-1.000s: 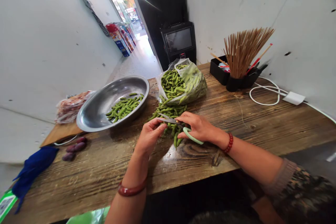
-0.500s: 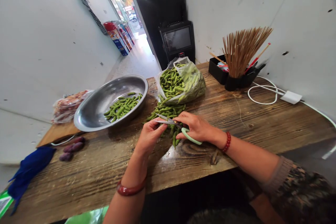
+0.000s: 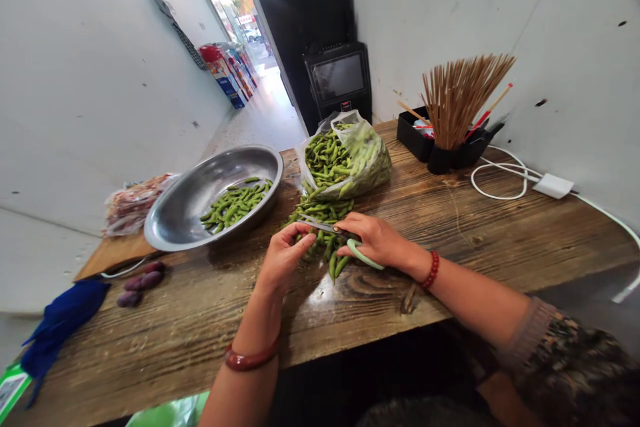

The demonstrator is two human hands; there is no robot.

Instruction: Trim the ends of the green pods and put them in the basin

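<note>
My right hand is closed round scissors with pale green handles, their blades pointing left and nearly together. By the blade tips, the fingers of my left hand pinch what looks like an edamame pod, mostly hidden by the fingers. Beneath and behind both hands lies a loose pile of edamame pods. It spills from a clear plastic bag full of more pods. To the left, a wide steel basin is tilted up at its far side and has green pods in its bottom.
Wooden table under everything. Left: a bagged reddish food on a board, several purple oval items, a blue cloth. Right: a black holder with thin wooden sticks, and a white cable with an adapter.
The scissor blades have come closer together. My left hand has shifted slightly, its fingers still pinched. The view has moved a little; the basin and bag stay in place.
</note>
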